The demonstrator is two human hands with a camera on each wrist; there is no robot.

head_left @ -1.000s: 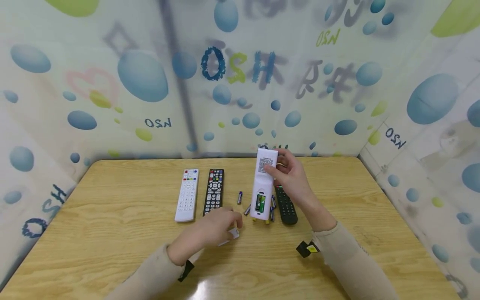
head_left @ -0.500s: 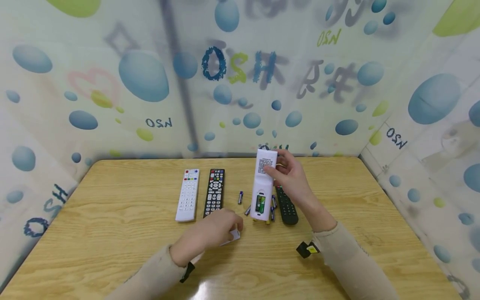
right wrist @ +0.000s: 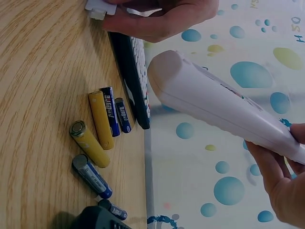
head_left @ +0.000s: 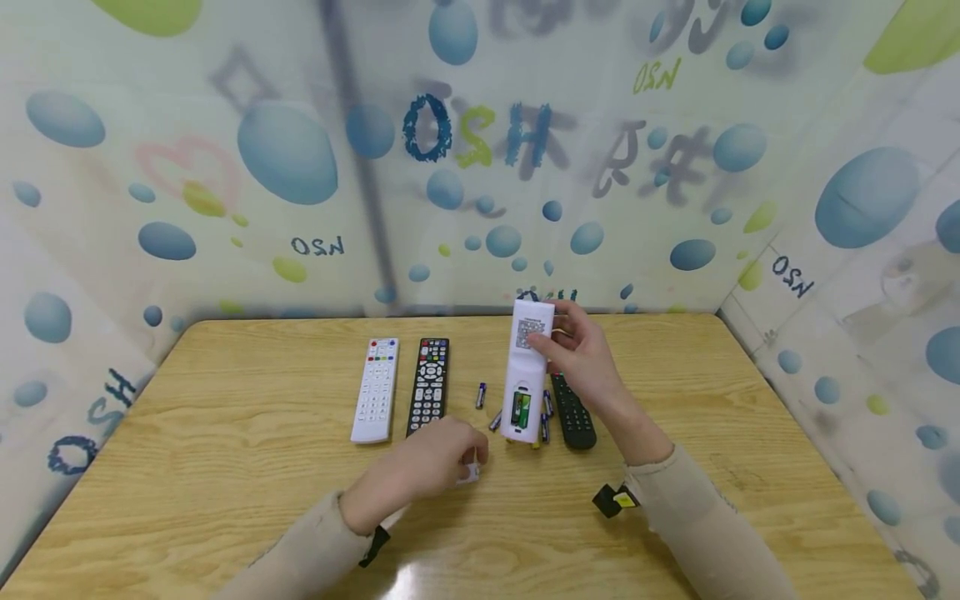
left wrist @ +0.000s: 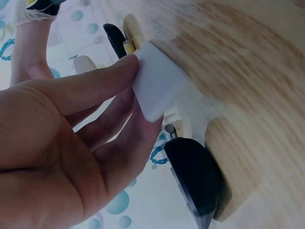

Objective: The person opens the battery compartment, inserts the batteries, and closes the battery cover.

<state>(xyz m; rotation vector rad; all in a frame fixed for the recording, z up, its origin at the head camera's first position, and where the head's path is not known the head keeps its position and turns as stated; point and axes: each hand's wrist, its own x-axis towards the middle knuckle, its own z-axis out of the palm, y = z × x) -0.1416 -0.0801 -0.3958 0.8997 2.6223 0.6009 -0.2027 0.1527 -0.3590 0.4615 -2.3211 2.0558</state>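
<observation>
My right hand (head_left: 588, 358) holds a white remote control (head_left: 527, 371) by its upper end, thumb on the back near a printed code. Its back faces the head camera, and the uncovered battery compartment shows green batteries (head_left: 521, 408). Lower and to the left, my left hand (head_left: 427, 458) pinches a small white battery cover (left wrist: 157, 83) between thumb and fingers, just above the table. In the right wrist view the remote (right wrist: 214, 102) is seen from the side, raised off the table, with the cover (right wrist: 101, 7) apart from it at the top.
A second white remote (head_left: 375, 392) and a black remote (head_left: 430, 379) lie face up on the wooden table (head_left: 262, 392). Another dark remote (head_left: 576, 412) lies behind the right hand. Several loose blue and yellow batteries (right wrist: 100, 119) lie beneath the held remote. A patterned wall stands behind.
The battery cover has tilted in my left fingers, so less of it shows in the head view. The remote in my right hand has sunk very slightly.
</observation>
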